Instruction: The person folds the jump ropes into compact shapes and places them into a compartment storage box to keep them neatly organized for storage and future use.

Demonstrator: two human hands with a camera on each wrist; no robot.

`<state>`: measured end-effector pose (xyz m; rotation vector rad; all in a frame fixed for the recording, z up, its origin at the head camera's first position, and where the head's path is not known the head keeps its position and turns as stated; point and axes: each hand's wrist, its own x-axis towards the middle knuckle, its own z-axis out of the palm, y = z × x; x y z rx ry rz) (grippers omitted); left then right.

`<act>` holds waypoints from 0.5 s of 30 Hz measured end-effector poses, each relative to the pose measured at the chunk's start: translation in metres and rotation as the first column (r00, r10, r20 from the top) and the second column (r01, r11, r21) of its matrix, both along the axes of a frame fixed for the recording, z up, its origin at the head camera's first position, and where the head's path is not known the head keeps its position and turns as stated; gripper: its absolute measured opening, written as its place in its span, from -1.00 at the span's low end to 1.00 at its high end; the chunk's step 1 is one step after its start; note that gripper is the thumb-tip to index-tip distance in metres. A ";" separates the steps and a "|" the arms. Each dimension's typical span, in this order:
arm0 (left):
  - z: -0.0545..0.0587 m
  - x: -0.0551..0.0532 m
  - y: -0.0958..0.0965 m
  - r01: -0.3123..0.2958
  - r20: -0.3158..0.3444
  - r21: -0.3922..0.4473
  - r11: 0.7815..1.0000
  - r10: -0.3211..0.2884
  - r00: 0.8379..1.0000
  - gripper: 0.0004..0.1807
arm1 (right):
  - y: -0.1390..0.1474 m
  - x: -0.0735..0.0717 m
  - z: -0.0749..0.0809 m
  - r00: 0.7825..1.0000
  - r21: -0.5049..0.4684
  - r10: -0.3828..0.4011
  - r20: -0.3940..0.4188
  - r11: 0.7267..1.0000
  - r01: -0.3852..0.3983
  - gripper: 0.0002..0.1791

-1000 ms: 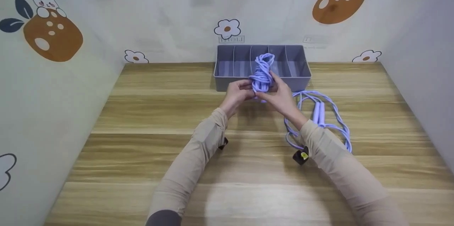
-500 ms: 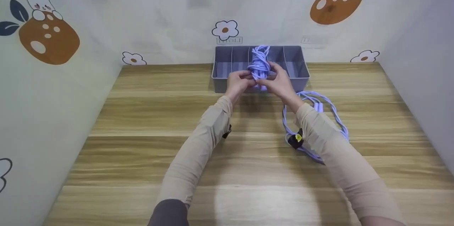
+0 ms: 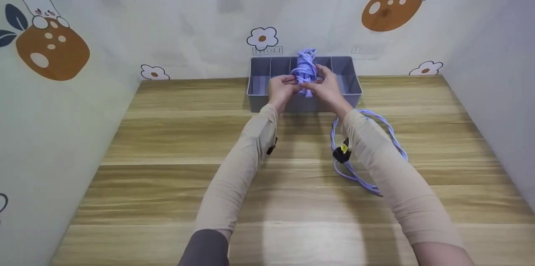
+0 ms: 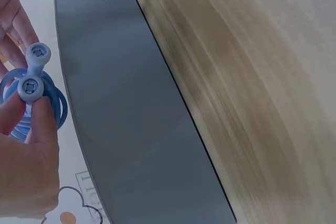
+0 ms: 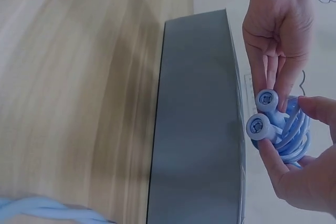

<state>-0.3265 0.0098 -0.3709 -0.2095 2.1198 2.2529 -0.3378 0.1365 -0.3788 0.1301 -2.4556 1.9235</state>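
A pale blue jump rope (image 3: 305, 65), wound into a tight bundle around its two handles, is held upright above the front middle of a grey divided box (image 3: 346, 100). My left hand (image 3: 282, 89) pinches the lower part of the bundle from the left. From the right, my right hand (image 3: 328, 87) grips it with thumb and fingers. Both wrist views show the round ends of the handles (image 5: 258, 126) between the fingertips, with rope coils (image 5: 295, 142) behind them. Part of the box's middle compartments is hidden behind the bundle and hands.
A second blue jump rope (image 3: 395, 137) lies looped on the wooden table (image 3: 188, 140), partly under the right forearm. The box stands against a patterned back wall (image 3: 200, 24). Side walls border the table left and right.
Both hands have moved forward and carried the bundled jump rope from the box's front edge to farther over it. The right forearm now hides the second rope's handles.
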 end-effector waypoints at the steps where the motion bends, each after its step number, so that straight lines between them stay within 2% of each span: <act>1: -0.003 -0.005 0.001 -0.006 0.000 -0.010 1.000 0.006 1.000 -0.60 | 0.000 -0.002 0.000 1.000 -0.004 -0.001 -0.002 1.000 0.001 -0.23; 2: -0.007 -0.010 0.003 -0.014 0.002 -0.023 1.000 0.014 1.000 -0.60 | 0.000 -0.005 0.000 1.000 -0.006 -0.002 -0.003 1.000 0.002 -0.23; 4: -0.051 -0.052 0.006 -0.025 -0.045 -0.048 0.999 0.023 0.999 -0.59 | 0.000 -0.010 0.000 1.000 -0.013 0.001 -0.007 1.000 -0.002 -0.24; 7: -0.132 -0.133 0.009 0.003 -0.078 -0.079 0.997 -0.009 0.997 -0.53 | 0.000 -0.015 -0.002 1.000 -0.008 0.005 -0.009 1.000 -0.005 -0.24; 9: -0.201 -0.199 0.010 0.028 -0.125 -0.097 0.995 -0.040 0.991 -0.47 | 0.000 -0.018 -0.003 1.000 0.004 0.006 -0.008 1.000 -0.006 -0.24; 10: -0.223 -0.222 0.011 0.038 -0.122 -0.115 0.993 -0.052 0.991 -0.44 | 0.000 -0.020 -0.003 1.000 0.011 0.007 -0.004 1.000 -0.007 -0.24; 11: -0.240 -0.239 0.011 0.045 -0.129 -0.124 0.991 -0.061 0.990 -0.43 | 0.000 -0.021 -0.003 1.000 0.018 0.009 -0.001 1.000 -0.009 -0.25; 12: -0.252 -0.251 0.011 0.044 -0.142 -0.145 0.988 -0.065 0.988 -0.42 | -0.001 -0.022 -0.004 1.000 0.022 0.009 0.004 1.000 -0.009 -0.25; 13: -0.256 -0.255 0.011 0.037 -0.154 -0.174 0.984 -0.064 0.986 -0.42 | -0.001 -0.024 -0.004 1.000 0.030 0.011 0.010 0.999 -0.011 -0.25; 14: -0.253 -0.252 0.010 0.034 -0.161 -0.198 0.980 -0.067 0.985 -0.43 | -0.001 -0.025 -0.005 1.000 0.040 0.011 0.015 0.999 -0.012 -0.25; 15: -0.243 -0.241 0.010 0.025 -0.169 -0.227 0.974 -0.065 0.983 -0.44 | -0.001 -0.025 -0.005 1.000 0.048 0.010 0.019 0.999 -0.010 -0.26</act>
